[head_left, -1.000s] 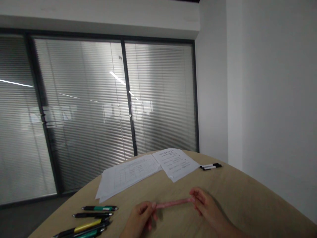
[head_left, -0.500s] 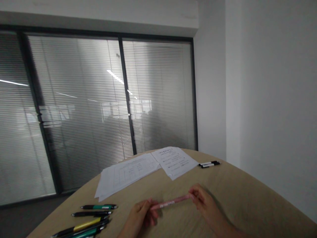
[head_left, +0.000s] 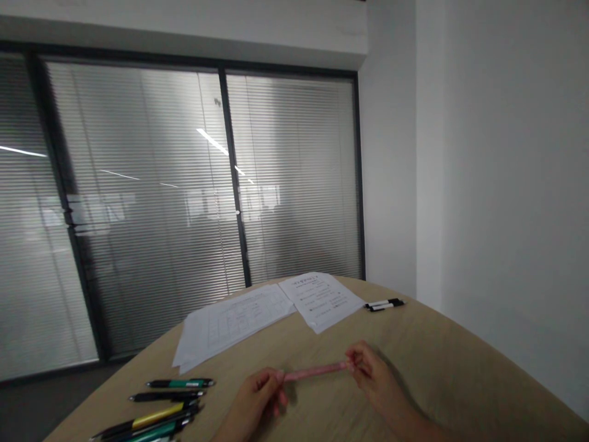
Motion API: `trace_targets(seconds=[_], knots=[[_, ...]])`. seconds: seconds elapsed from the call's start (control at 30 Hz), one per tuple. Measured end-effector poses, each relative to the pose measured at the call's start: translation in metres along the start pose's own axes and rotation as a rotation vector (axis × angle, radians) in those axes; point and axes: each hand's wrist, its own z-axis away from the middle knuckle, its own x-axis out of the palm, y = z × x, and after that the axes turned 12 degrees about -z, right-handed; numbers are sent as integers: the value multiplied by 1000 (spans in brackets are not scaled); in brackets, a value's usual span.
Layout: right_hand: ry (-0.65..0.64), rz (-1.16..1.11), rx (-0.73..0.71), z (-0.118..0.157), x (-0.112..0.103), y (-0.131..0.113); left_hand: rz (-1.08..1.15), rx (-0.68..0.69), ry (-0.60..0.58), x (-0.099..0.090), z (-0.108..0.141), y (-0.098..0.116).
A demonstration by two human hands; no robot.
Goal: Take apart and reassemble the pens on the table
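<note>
The left hand (head_left: 257, 396) and right hand (head_left: 372, 377) are clamped on opposite ends of a slim pink plastic tube (head_left: 315, 371), held level over a curved light-wood table (head_left: 414, 344). Tube surface blurred; markings unreadable. Further out: multicoloured click pens (head_left: 179, 383) left, printed white papers (head_left: 319, 301) ahead, two black-and-white markers (head_left: 384, 304) right.

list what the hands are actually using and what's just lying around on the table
In use:
slim pink pen, held at its ends by the left hand and right hand

Lying about:
green-and-black pen
black pen
yellow-and-black pen
two black-and-white markers
printed white paper sheets
</note>
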Motion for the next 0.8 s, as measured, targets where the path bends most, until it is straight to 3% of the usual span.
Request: trace_targets(seconds=[0.23, 0.57, 0.8], knots=[[-54, -22, -71, 1, 0, -13, 71, -39, 60, -1, 2, 5], [-72, 8, 216, 1, -1, -7, 81, -40, 97, -3, 5, 7], [-95, -11, 222, -1, 2, -5, 103, -24, 124, -3, 6, 7]])
